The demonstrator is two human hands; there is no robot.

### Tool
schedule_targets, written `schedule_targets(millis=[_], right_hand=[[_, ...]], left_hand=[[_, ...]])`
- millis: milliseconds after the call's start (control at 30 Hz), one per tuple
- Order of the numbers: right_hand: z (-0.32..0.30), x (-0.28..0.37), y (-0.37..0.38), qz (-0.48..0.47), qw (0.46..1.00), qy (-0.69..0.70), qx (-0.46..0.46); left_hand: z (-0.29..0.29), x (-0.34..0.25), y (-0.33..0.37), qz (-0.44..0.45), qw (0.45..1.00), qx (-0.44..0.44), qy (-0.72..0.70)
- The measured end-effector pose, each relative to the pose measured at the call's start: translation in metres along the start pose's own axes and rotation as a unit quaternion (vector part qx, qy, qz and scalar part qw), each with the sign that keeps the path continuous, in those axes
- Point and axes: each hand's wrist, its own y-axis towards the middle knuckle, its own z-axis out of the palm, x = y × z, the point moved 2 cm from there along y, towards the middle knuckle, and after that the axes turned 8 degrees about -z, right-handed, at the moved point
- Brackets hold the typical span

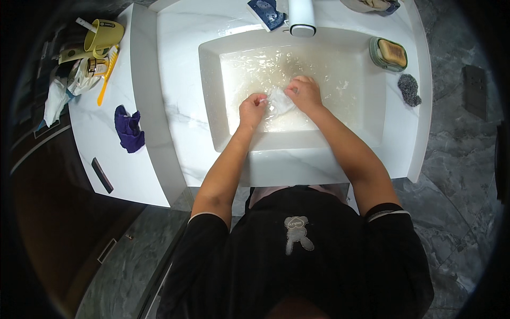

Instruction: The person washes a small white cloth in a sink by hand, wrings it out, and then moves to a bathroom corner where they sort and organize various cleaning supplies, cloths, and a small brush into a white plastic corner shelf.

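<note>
A thin, wet white cloth (280,102) is bunched up between my two hands, over the water in the white sink (373,85). My left hand (253,110) pinches its left side between thumb and fingers. On the other side, my right hand (305,93) has its fingers curled on the cloth's upper right part. Cloudy, rippling water (289,61) covers the bottom of the basin. The lower part of the cloth seems to touch the water, though its exact edge is hard to make out.
Behind the basin stands a white tap (302,18), beside a dark blue and white item (268,15). A soap dish (392,53) and grey scourer (409,89) lie right. The left counter holds a yellow cup (108,34), orange brush (108,77), purple cloth (129,129) and dark bar (102,175).
</note>
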Motion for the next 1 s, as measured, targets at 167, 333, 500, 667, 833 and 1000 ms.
schedule_targets(millis=[167, 333, 500, 667, 833, 1000], right_hand=[[-0.027, 0.007, 0.006, 0.099, 0.970, 0.220, -0.024], [-0.022, 0.003, 0.005, 0.160, 0.975, 0.146, 0.039], [-0.008, 0.009, 0.012, -0.092, 0.994, -0.035, 0.049], [-0.019, -0.008, -0.002, 0.047, 0.998, -0.013, -0.030], [-0.023, 0.007, 0.000, -0.024, 0.989, -0.139, -0.041], [0.002, 0.011, 0.013, -0.010, 0.998, -0.060, 0.025]], left_hand=[[-0.009, -0.004, -0.004, 0.033, 0.992, -0.099, 0.077], [-0.006, -0.037, -0.023, 0.062, 0.966, -0.074, 0.241], [0.000, -0.033, -0.023, 0.145, 0.963, -0.063, 0.217], [-0.011, -0.037, -0.034, 0.209, 0.938, -0.078, 0.264], [-0.004, -0.034, -0.030, 0.166, 0.946, -0.093, 0.263], [0.001, -0.032, -0.026, 0.108, 0.937, -0.046, 0.328]])
